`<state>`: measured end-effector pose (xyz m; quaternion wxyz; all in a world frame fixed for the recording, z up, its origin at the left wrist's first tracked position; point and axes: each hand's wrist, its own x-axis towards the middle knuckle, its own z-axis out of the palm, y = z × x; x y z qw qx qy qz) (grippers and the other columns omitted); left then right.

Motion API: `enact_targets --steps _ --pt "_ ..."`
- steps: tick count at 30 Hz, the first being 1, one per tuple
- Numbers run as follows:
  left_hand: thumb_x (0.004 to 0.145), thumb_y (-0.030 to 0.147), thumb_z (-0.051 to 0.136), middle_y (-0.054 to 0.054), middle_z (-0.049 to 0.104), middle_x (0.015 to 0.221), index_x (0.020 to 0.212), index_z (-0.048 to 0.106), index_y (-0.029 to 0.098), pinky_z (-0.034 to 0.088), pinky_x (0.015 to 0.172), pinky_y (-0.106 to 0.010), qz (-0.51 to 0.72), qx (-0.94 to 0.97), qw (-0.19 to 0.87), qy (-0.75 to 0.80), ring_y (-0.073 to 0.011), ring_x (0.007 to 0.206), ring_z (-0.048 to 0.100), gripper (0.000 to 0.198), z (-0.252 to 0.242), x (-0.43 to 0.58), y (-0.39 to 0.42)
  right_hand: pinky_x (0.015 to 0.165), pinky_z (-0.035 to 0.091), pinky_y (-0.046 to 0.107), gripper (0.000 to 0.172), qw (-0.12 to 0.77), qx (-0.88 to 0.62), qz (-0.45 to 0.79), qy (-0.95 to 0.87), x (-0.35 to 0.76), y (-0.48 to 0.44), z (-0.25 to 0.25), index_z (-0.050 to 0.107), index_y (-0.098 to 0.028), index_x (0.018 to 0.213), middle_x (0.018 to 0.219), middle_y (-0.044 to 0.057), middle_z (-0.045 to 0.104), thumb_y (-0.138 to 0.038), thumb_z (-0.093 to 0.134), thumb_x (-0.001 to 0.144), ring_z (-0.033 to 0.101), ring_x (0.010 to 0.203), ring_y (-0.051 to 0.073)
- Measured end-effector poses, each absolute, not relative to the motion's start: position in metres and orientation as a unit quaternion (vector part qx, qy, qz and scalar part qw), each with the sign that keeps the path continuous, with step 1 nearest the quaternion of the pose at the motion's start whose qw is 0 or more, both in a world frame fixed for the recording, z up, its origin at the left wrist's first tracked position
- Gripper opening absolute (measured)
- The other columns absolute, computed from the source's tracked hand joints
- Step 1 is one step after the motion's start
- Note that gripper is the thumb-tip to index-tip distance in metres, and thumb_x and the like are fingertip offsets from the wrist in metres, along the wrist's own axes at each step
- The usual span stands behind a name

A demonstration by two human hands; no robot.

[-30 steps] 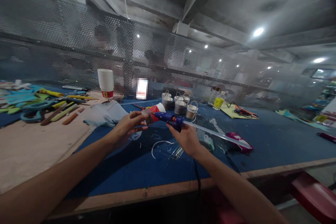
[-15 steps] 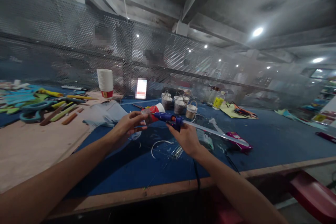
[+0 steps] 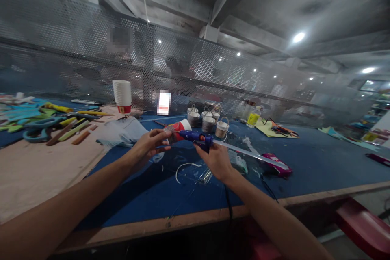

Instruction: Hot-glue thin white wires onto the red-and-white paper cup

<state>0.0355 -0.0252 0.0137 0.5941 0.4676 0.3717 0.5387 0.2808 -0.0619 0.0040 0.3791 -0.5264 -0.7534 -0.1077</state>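
Above the blue table mat (image 3: 304, 158), near the middle of the view, the two hands of the person meet. The left hand (image 3: 149, 144) is closed around a paper cup (image 3: 179, 126) that lies sideways in the air; the cup is red and white, and its white rim points to the right. The fingers (image 3: 158, 133) of this hand curl over the top of the cup, so the cup sits just beyond the fingertips. The right hand (image 3: 215, 159) grips the handle of a blue hot glue gun (image 3: 198, 138). The gun is above this hand, and its nozzle points to the left, touching or almost touching the cup; which of the two cannot be told. A clear glue stick (image 3: 250, 154) comes out from the back of the gun and runs to the right, over a pink object (image 3: 276, 162) on the mat. A black cable (image 3: 228, 205) hangs down below the right wrist.

Farther back stand a stack of paper cups (image 3: 122, 95), four small white baskets (image 3: 209, 122) with handles, and a bottle with a yellow label (image 3: 253, 118). The writing on the label is too small to read, and no letters on the held cup can be read either. On the left lie coloured sticks (image 3: 71, 128).
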Motion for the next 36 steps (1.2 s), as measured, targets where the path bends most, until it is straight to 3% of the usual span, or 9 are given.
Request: enact_targets --steps 19,30,36 --pt "0.073 0.035 0.092 -0.009 0.079 0.103 0.091 0.072 0.018 0.062 0.079 -0.03 0.535 0.453 0.604 0.379 -0.0185 0.082 0.072 0.031 0.02 0.035 -0.029 0.063 0.044 0.03 0.029 0.358 -0.533 -0.114 -0.758 0.282 -0.063 0.004 0.074 -0.022 0.11 0.085 0.006 0.08 -0.047 0.062 0.101 0.075 0.077 0.026" --pt "0.074 0.032 0.088 -0.005 0.077 0.087 0.084 0.072 0.02 0.061 0.078 -0.03 0.537 0.449 0.605 0.379 -0.021 0.084 0.073 0.023 0.025 0.036 -0.032 0.064 0.044 0.03 0.029 0.339 -0.547 -0.11 -0.757 0.281 -0.065 0.007 0.075 -0.022 0.112 0.084 0.006 0.079 -0.045 0.062 0.101 0.075 0.076 0.026" --pt "0.072 0.031 0.089 -0.007 0.078 0.093 0.087 0.072 0.018 0.062 0.076 -0.029 0.54 0.433 0.606 0.392 -0.0203 0.082 0.073 0.026 0.027 0.037 -0.032 0.064 0.044 0.03 0.03 0.337 -0.549 -0.106 -0.757 0.281 -0.065 0.006 0.074 -0.021 0.112 0.083 0.006 0.079 -0.046 0.062 0.101 0.075 0.076 0.026"
